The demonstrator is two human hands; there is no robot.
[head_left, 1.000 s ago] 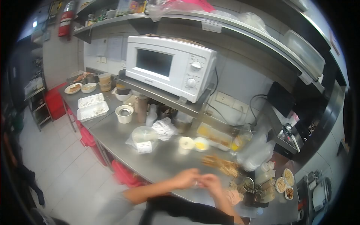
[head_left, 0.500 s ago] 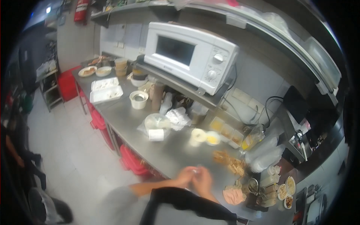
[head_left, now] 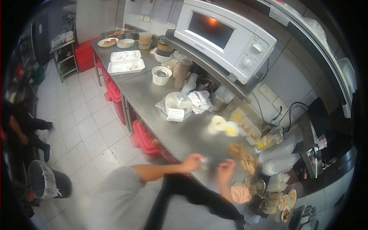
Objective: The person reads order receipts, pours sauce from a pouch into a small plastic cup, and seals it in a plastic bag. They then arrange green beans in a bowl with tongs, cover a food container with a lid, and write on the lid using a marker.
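Note:
Over the front edge of the steel counter [head_left: 153,115], my left hand [head_left: 191,163] pinches a small whitish, see-through item [head_left: 204,160], blurred by motion. My right hand [head_left: 225,171] is to its right, fingers drawn together; what they hold, if anything, is too small to tell. Just beyond it lie brown fried-looking strips [head_left: 242,155]. A pink cloth [head_left: 240,194] rests beside my right wrist. Farther up the counter are a white cup [head_left: 217,124], a small bowl with yellow content [head_left: 231,128] and a bagged round container with a printed label [head_left: 175,115].
A white microwave [head_left: 226,36] sits on a raised shelf. Squeeze bottles [head_left: 276,186] and small food bowls [head_left: 292,197] stand at right. Open white trays [head_left: 125,66] are at the far end. Red bins [head_left: 145,140] are under the counter; a person [head_left: 23,126] and a lined bin [head_left: 50,180] are left.
My hands, together before, have moved apart, with the small whitish item now visible beside my left fingers. The view has shifted, and an orange glow shows in the microwave window.

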